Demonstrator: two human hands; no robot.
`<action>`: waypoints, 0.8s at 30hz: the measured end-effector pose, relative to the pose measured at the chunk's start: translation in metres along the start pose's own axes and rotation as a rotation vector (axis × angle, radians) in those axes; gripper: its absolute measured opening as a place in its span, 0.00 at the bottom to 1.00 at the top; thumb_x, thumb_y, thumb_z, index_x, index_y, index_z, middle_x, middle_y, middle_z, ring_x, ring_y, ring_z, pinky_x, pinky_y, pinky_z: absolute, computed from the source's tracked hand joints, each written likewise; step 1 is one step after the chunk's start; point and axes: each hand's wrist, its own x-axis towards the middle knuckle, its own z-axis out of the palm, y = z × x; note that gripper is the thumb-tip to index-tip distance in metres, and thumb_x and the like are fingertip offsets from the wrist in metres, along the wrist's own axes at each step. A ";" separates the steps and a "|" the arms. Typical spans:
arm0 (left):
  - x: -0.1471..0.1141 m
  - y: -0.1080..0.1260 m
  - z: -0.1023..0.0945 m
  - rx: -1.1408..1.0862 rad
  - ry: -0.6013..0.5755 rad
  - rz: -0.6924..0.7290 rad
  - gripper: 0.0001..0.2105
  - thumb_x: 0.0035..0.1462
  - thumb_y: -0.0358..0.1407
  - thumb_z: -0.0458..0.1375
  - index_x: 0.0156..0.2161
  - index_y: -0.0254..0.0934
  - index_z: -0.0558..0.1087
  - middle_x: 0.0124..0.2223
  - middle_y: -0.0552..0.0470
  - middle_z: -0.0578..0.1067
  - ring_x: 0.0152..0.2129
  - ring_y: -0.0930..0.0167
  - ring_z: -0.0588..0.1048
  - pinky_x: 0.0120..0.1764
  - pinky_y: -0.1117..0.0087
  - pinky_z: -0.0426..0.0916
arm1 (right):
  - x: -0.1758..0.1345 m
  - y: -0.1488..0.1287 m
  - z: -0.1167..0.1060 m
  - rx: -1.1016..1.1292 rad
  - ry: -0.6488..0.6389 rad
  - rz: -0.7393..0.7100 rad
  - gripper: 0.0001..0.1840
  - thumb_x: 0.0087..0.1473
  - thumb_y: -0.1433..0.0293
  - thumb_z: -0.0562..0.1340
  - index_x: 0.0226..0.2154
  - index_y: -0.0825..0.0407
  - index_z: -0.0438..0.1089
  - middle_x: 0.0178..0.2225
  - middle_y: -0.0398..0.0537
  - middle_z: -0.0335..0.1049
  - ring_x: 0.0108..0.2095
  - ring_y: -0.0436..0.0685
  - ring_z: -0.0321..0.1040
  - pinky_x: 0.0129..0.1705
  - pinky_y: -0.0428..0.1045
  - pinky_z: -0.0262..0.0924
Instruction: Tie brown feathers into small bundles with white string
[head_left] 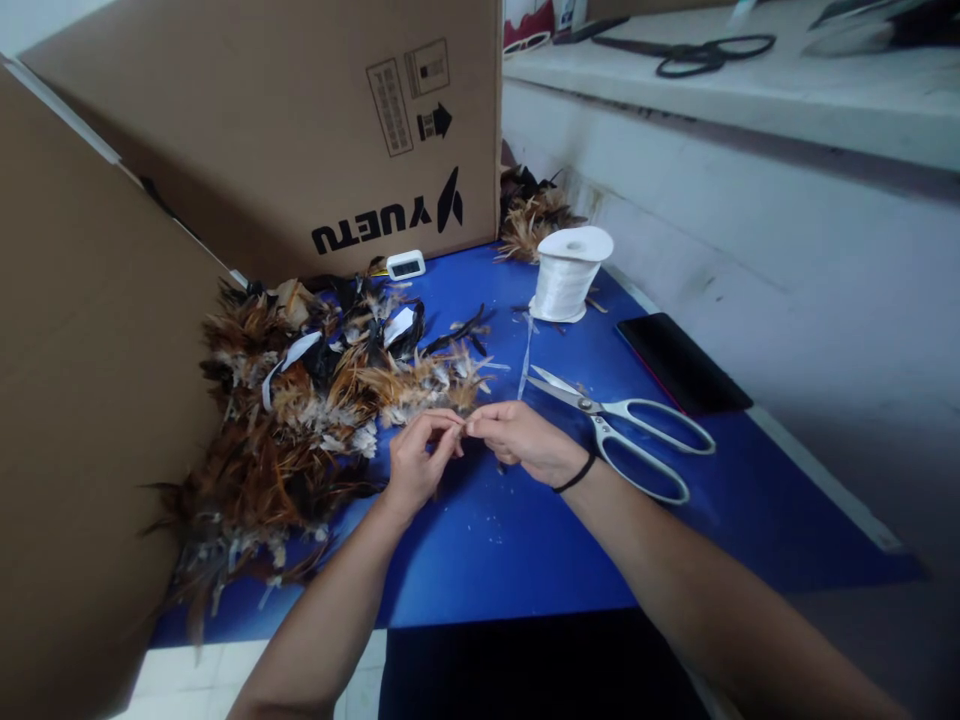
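Note:
My left hand (422, 458) and my right hand (527, 438) meet over the blue table, each with thumb and fingers pinched together. Whatever lies between the fingertips is too small to make out. Just beyond them spreads a heap of brown, black and white feathers (300, 420), which reaches to the left. Open-bladed scissors (600, 410) with white handles lie close by my right wrist, which wears a black band. A white spool of ribbon (568, 275) stands upright farther back, and a thin translucent strip (526, 355) trails from it toward my hands.
Large cardboard boxes (285, 130) wall off the back and left of the blue table (510, 560). A small white digital timer (406, 265) sits against the box. A black phone (682, 362) lies at the right. Dark scissors (697, 55) rest on the upper ledge (825, 110).

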 end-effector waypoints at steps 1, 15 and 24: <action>0.000 0.000 0.000 0.008 -0.004 -0.001 0.02 0.56 0.31 0.55 0.34 0.34 0.69 0.37 0.48 0.74 0.20 0.79 0.71 0.26 0.75 0.70 | 0.000 -0.001 -0.001 -0.006 -0.002 -0.002 0.07 0.42 0.67 0.61 0.22 0.54 0.67 0.09 0.30 0.46 0.11 0.42 0.37 0.14 0.44 0.32; 0.004 0.005 0.002 -0.276 -0.074 -0.297 0.07 0.53 0.36 0.60 0.30 0.34 0.68 0.31 0.52 0.74 0.18 0.78 0.71 0.24 0.74 0.68 | -0.008 -0.009 -0.012 -0.470 0.050 -0.249 0.08 0.47 0.67 0.59 0.25 0.55 0.69 0.19 0.38 0.61 0.21 0.46 0.53 0.24 0.44 0.48; 0.006 0.006 0.006 -0.424 -0.041 -0.466 0.14 0.45 0.36 0.65 0.29 0.35 0.63 0.27 0.56 0.73 0.16 0.77 0.72 0.21 0.75 0.68 | -0.014 -0.012 -0.015 -0.778 0.048 -0.362 0.09 0.54 0.72 0.54 0.28 0.52 0.69 0.19 0.38 0.64 0.20 0.47 0.59 0.25 0.44 0.48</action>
